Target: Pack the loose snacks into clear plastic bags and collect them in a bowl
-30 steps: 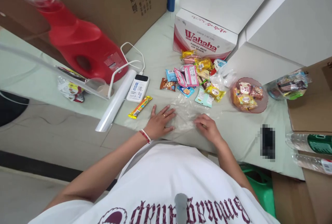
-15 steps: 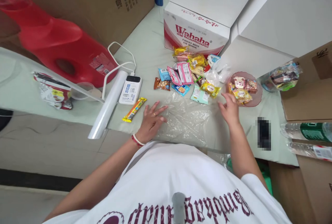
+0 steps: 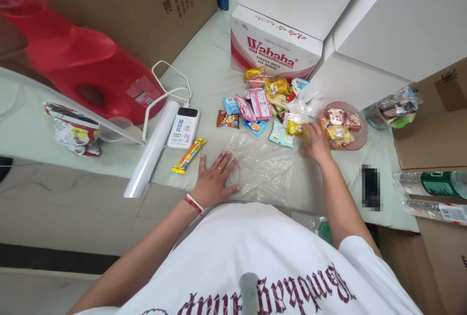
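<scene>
Film (image 3: 262, 169) lies flat and bare under my spread left hand (image 3: 215, 181); my right hand (image 3: 316, 143) pinches a yellow snack (image 3: 297, 128) at two o'clock, nothing wrapped yet.

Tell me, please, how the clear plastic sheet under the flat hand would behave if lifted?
The clear plastic sheet is wrinkled and see-through, so probably floppy and very light. The left hand lies flat on it; unpinned, it would likely slide easily.

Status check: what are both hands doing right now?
Left hand flat on clear plastic sheet. Right hand at yellow snack packet. Snack pile close behind.
</scene>
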{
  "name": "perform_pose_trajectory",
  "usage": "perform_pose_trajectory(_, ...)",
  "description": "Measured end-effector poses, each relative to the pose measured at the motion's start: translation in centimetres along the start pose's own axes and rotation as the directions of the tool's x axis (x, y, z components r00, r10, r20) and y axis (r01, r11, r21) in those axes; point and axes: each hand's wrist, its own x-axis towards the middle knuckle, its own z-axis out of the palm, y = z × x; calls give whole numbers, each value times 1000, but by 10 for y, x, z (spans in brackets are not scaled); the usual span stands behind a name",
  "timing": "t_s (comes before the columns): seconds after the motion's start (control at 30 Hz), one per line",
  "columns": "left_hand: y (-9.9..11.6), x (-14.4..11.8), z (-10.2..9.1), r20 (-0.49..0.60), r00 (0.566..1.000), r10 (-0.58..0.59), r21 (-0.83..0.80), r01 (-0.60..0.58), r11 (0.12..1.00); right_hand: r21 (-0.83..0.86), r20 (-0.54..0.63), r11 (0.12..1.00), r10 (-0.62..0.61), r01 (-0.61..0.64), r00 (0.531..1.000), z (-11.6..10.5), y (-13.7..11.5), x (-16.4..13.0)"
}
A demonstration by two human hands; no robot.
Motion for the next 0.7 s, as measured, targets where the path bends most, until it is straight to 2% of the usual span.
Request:
perform_pose_trajectory(0.07, 0, 0, -1, -4, 1000, -8, 3, 8, 1000, -9, 56, 998, 56, -56, 997, 4, -10, 13)
perform_pose_trajectory(0.13, 1, -1, -1, -21, 1000, -21, 0, 21, 1000, -1, 56, 989, 144, -145, 988, 3, -12, 21)
perform_pose_trajectory(0.23, 5, -5, 0, -54, 997, -50, -9, 49, 999, 136, -132, 964, 246, -228, 960, -12, -9, 14)
perform_pose_trajectory(0.3, 8, -6, 1, -65, 996, -60, -15, 59, 998, 326, -244, 924, 285, -198, 927, -26, -14, 0)
perform_pose_trajectory(0.33, 9, -5, 2, -66, 996, -61, -15, 60, 998, 432, -240, 888, 283, -159, 929, -31, -23, -9)
perform_pose_trajectory(0.37, 10, -5, 2, -66, 996, -62, -13, 61, 998, 529, -185, 841, 250, -119, 950, -34, -35, -17)
perform_pose_trajectory(0.43, 10, -4, 3, -62, 996, -62, -5, 62, 998, 669, 35, 740, 65, -72, 997, -32, -68, -33)
perform_pose_trajectory(0.47, 10, -5, 3, -60, 996, -60, 1, 60, 998, 708, 165, 702, -55, -79, 985, -27, -85, -39)
perform_pose_trajectory(0.53, 9, -6, 3, -59, 997, -57, 12, 58, 998, 727, 377, 670, -210, -148, 902, -11, -111, -46)
perform_pose_trajectory(0.57, 8, -7, 4, -59, 997, -57, 17, 58, 998, 717, 437, 669, -216, -194, 873, -3, -116, -49)
perform_pose_trajectory(0.6, 7, -8, 4, -59, 997, -59, 19, 60, 998, 705, 462, 667, -173, -241, 870, 4, -115, -52)
perform_pose_trajectory(0.7, 7, -12, 4, -67, 995, -70, 10, 71, 997, 688, 415, 613, 108, -389, 903, 9, -81, -67)
